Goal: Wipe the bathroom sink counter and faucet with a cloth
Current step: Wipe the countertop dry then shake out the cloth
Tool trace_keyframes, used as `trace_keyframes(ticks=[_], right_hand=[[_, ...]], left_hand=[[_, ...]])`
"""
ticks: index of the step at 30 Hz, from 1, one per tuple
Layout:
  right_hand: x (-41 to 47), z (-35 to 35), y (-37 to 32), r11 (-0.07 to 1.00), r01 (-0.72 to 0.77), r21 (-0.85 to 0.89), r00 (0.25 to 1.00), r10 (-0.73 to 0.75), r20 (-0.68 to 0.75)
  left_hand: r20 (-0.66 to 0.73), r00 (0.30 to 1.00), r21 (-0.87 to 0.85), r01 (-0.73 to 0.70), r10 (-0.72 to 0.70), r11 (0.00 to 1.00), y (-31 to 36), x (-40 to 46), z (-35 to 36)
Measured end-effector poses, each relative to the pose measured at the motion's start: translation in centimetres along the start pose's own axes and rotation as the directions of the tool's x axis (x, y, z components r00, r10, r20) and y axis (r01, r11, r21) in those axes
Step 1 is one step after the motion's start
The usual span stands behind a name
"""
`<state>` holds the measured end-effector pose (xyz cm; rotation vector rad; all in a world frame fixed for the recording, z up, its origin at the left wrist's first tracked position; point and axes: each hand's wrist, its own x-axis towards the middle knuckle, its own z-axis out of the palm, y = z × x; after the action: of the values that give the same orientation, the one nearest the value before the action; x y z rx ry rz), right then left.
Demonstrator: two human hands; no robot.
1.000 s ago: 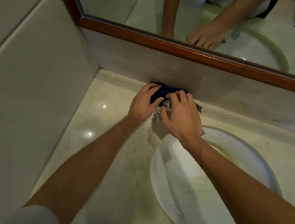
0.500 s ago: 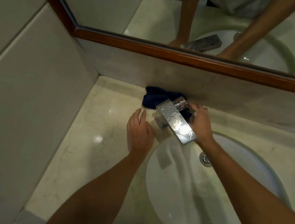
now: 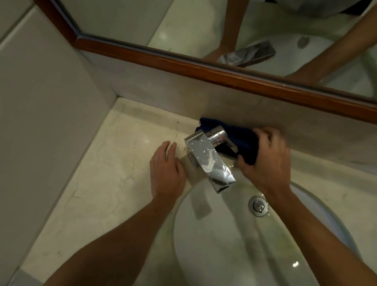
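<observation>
While right hand (image 3: 266, 160) grips cloth (image 3: 242, 138), faucet (image 3: 209, 156) wet

1. We note a dark blue cloth (image 3: 238, 137), bunched behind the faucet (image 3: 209, 159) at its 1 o'clock, against the back wall.
2. The faucet is chrome and flat-spouted, beaded with droplets, its spout angled toward 5 o'clock over the sink (image 3: 228, 254).
3. The sink is a white oval basin.
4. The counter (image 3: 111, 181) is pale veined marble, glossy, spreading toward 9 o'clock of the sink.
</observation>
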<state>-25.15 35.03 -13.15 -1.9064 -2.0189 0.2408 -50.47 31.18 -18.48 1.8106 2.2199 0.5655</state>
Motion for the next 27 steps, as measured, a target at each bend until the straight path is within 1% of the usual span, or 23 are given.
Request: trace_keyframes(ticks=[2, 4, 6, 11, 13, 16, 20, 23, 25, 27], right_hand=[[0.6, 0.3, -1.1, 0.978, 0.207, -0.031, 0.978, -0.207, 0.006], [1.6, 1.9, -1.4, 0.929, 0.370, -0.020, 0.928, -0.368, 0.053], [2.8, 3.3, -1.1, 0.901, 0.434, -0.008, 0.900, -0.433, 0.056], [3.7, 4.8, -0.2, 0.882, 0.471, -0.024, 0.879, -0.472, -0.076], [3.6, 5.0, -0.2, 0.887, 0.461, -0.019, 0.883, -0.461, -0.092], [2.6, 4.2, 1.3, 0.921, 0.390, -0.004, 0.913, -0.387, -0.129], [0.0, 1.3, 7.0, 0.953, 0.303, -0.021, 0.935, -0.302, -0.184], [-2.7, -0.5, 11.4, 0.980, 0.198, -0.030, 0.947, -0.199, -0.251], [-4.5, -1.9, 13.9, 0.990, 0.128, -0.052, 0.956, -0.138, -0.258], [-5.5, -2.2, 14.9, 0.996, 0.055, -0.064, 0.968, -0.069, -0.240]], left_hand=[[-0.002, 1.000, -0.007, 0.003, -0.003, 1.000, 0.1, 0.1, 0.0], [-0.006, 1.000, -0.007, 0.004, -0.004, 1.000, 0.1, 0.0, -0.1], [-0.009, 1.000, -0.008, 0.005, -0.005, 1.000, 0.1, -0.1, 0.0], [-0.028, 1.000, -0.019, -0.009, 0.008, 1.000, 0.1, -0.1, 0.0], [-0.030, 0.999, -0.016, -0.015, 0.014, 1.000, 0.1, -0.1, -0.1], [-0.027, 0.999, -0.012, -0.026, 0.026, 1.000, 0.1, -0.2, 0.0], [-0.032, 0.999, -0.007, -0.033, 0.033, 0.999, 0.0, -0.1, -0.1], [-0.023, 1.000, 0.002, -0.018, 0.018, 1.000, -1.2, 0.4, -0.2], [-0.027, 0.999, 0.010, -0.020, 0.020, 1.000, -1.1, 0.4, -0.2], [-0.035, 0.999, 0.018, -0.022, 0.023, 1.000, -1.0, 0.3, -0.1]])
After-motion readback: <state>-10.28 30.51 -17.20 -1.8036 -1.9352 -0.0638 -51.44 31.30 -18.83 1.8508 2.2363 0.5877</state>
